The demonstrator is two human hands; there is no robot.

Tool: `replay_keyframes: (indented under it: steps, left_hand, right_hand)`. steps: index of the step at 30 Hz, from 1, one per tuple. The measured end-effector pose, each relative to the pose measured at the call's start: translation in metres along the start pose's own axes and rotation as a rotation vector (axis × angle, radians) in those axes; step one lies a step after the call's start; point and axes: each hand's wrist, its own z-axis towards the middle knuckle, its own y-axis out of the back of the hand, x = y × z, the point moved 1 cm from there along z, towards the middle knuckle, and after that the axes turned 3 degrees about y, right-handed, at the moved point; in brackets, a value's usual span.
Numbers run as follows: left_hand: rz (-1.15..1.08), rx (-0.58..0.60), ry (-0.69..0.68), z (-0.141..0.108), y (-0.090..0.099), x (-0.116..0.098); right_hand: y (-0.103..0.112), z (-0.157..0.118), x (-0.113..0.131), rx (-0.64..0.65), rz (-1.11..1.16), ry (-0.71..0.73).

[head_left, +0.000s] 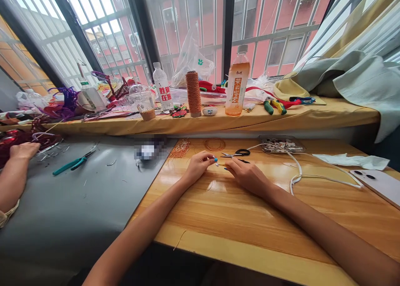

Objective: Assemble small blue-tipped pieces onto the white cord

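My left hand (pixel 200 166) is closed, pinching a small white piece (pixel 216 164) between thumb and fingertips; bright blue shows at the fingertips. Facing it, my right hand (pixel 246 175) is closed around a slim tool (pixel 221 165) with a thin gold-coloured shaft; a dark end (pixel 244 161) sticks out behind the fingers. The shaft points at the white piece, but whether they touch I cannot tell. Just beyond the hands lie black-handled scissors (pixel 236 153), their blades pointing left. A coil of thin orange cord (pixel 214 144) and a tangle of orange strands (pixel 180 148) rest farther back.
A clear tray (pixel 281 144) of small pieces stands at back right, with white cord (pixel 300 173), tissue (pixel 351 161) and a phone (pixel 376 184) nearby. Teal pliers (pixel 74 163) lie on the grey mat, near another person's hand (pixel 25 150). Bottles and an orange cord spool (pixel 193 92) line the sill.
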Motion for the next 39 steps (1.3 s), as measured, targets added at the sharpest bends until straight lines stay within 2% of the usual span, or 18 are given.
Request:
replay_keyframes:
  steps: [7, 17, 22, 25, 27, 32, 39]
  left_hand:
    - [0.004, 0.024, -0.005, -0.001, 0.001, -0.001]
    - [-0.104, 0.127, 0.175, 0.001, -0.001, 0.001]
    - [-0.012, 0.129, 0.111, 0.001, 0.0, 0.0]
    - [0.016, 0.11, 0.054, 0.002, 0.001, -0.001]
    - [0.025, 0.097, 0.03, 0.002, 0.001, -0.001]
    - [0.054, 0.078, 0.006, 0.002, 0.002, 0.0]
    - [0.047, 0.076, -0.003, 0.0, 0.002, -0.001]
  right_hand:
    - [0.003, -0.001, -0.002, 0.071, -0.014, 0.109]
    - [0.004, 0.003, 0.0, 0.066, -0.11, 0.051]
    - [0.003, 0.003, 0.0, 0.017, -0.054, 0.086]
    - [0.004, 0.002, 0.0, 0.054, -0.018, 0.093]
    - [0.005, 0.002, 0.0, 0.072, -0.038, 0.121]
    - [0.006, 0.003, 0.004, 0.021, -0.099, 0.13]
    - [0.005, 0.004, 0.008, 0.083, -0.16, 0.094]
